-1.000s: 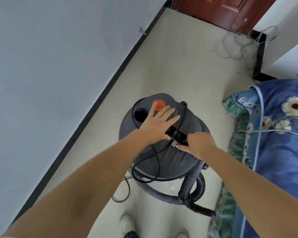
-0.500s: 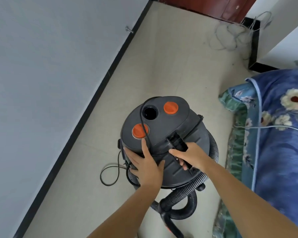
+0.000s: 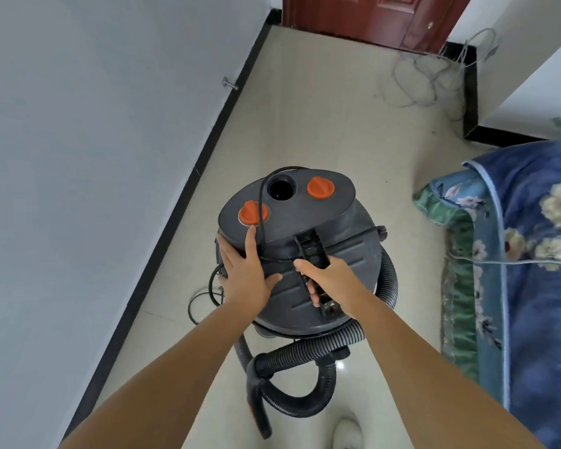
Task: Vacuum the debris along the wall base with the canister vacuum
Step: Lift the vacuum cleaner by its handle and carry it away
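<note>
A dark grey canister vacuum (image 3: pixel 347 228) with two orange knobs stands on the tiled floor in front of me. My right hand (image 3: pixel 329 280) grips the black carry handle (image 3: pixel 311 247) on its lid, fingers curled through it. My left hand (image 3: pixel 245 270) lies flat on the lid's left side, fingers spread, touching the black power cord (image 3: pixel 260 218) draped over the top. The ribbed black hose (image 3: pixel 305 351) coils round the base and ends in a black wand (image 3: pixel 258 403) on the floor near my feet.
A white wall with a black skirting (image 3: pixel 208 150) runs along the left, with a metal doorstop (image 3: pixel 230 84). A bed with a blue floral cover (image 3: pixel 528 254) is at the right. A tangle of grey wire (image 3: pixel 434 72) lies by the red-brown door (image 3: pixel 370 17).
My left hand slid from the top of the lid down to its left side. My right hand shifted along the carry handle. The view moved closer over the vacuum.
</note>
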Demonstrator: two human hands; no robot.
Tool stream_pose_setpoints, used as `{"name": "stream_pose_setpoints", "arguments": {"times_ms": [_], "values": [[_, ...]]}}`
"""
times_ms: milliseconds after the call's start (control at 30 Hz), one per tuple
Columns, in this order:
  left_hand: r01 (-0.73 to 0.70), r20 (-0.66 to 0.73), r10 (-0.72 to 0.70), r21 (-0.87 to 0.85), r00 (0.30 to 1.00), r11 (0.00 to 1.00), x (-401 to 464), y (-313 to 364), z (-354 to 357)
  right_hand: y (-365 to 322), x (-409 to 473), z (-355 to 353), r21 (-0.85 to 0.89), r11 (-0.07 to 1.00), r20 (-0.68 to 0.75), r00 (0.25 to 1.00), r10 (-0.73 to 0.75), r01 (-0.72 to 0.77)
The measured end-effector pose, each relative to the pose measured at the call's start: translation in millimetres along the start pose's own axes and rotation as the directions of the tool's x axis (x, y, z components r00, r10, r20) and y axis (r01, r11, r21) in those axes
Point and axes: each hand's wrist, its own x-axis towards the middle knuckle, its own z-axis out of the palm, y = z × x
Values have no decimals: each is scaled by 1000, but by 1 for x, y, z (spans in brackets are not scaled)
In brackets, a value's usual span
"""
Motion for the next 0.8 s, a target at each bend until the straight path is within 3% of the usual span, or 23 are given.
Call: {"name": "stream_pose_setpoints", "arguments": {"times_ms": [167, 600, 800], "values": [[-2, 15, 1, 49, 1000, 999, 36, 6, -21, -27, 30, 2, 50, 998, 61, 998, 31, -34], [214, -85, -228, -148, 970, 966, 168, 84, -35, -148, 179, -62, -326, 944, 144, 990, -8, 55], [205, -14, -213, -210, 977, 956, 237, 116, -61, -208, 252, -92, -414, 906, 190, 982, -16, 94]]}}
